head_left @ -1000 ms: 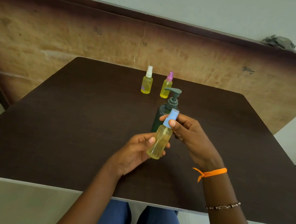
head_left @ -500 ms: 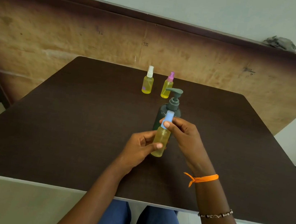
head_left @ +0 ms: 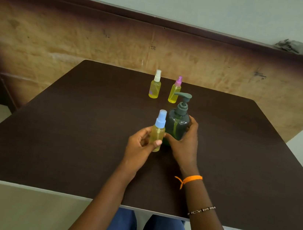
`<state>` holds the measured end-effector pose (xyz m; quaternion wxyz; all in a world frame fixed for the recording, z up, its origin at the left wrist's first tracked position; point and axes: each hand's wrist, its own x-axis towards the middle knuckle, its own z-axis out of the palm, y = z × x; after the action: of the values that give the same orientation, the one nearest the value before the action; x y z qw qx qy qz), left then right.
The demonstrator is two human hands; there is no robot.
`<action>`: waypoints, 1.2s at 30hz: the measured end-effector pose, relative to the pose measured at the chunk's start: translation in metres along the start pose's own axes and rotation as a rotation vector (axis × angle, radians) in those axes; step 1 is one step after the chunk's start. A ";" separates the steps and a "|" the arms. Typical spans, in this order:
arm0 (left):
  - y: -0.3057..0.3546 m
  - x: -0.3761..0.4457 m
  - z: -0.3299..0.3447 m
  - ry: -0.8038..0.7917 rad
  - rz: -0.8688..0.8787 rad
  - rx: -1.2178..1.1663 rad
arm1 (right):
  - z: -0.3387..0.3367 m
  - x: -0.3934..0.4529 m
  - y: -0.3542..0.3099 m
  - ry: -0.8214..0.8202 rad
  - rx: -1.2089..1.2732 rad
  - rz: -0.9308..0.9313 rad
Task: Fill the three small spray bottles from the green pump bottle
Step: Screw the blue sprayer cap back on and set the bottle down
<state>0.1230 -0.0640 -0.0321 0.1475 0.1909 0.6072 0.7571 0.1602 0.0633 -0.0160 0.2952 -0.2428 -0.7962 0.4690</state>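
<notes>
My left hand (head_left: 139, 149) grips a small spray bottle with a blue cap (head_left: 158, 130), upright and full of yellow liquid, near the table's middle. Right beside it stands the dark green pump bottle (head_left: 177, 121), and my right hand (head_left: 185, 142) wraps around its lower body. Farther back stand two more small yellow-filled spray bottles, one with a white cap (head_left: 155, 86) and one with a purple cap (head_left: 175, 91), both upright and untouched.
Everything sits on a dark brown table (head_left: 67, 132), whose near edge runs just in front of my knees. A worn brown wall panel (head_left: 80, 36) rises behind the far edge. A grey crumpled rag (head_left: 292, 46) lies on the ledge at top right.
My right hand left the blue cap and took hold of the green pump bottle. My left hand moved the blue-capped bottle forward and turned it upright.
</notes>
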 end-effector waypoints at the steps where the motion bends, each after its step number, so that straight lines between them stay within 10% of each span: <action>1: 0.000 0.000 0.000 0.002 -0.001 0.003 | -0.001 0.002 0.000 0.012 0.008 0.006; 15: 0.003 -0.003 0.001 -0.024 0.003 0.032 | -0.044 0.019 0.018 0.148 -0.046 0.097; 20: 0.005 -0.004 0.001 -0.042 0.000 0.052 | -0.037 -0.022 -0.002 0.471 0.054 -0.105; 28: 0.004 -0.007 0.001 -0.245 -0.024 0.011 | -0.019 -0.026 -0.045 -0.283 0.446 -0.057; 36: 0.002 -0.004 0.003 -0.154 0.110 0.098 | -0.009 -0.032 -0.043 -0.120 0.538 -0.029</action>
<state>0.1282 -0.0639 -0.0304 0.1425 0.2885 0.6189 0.7166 0.1846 0.0288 0.0179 0.3081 -0.1162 -0.6625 0.6729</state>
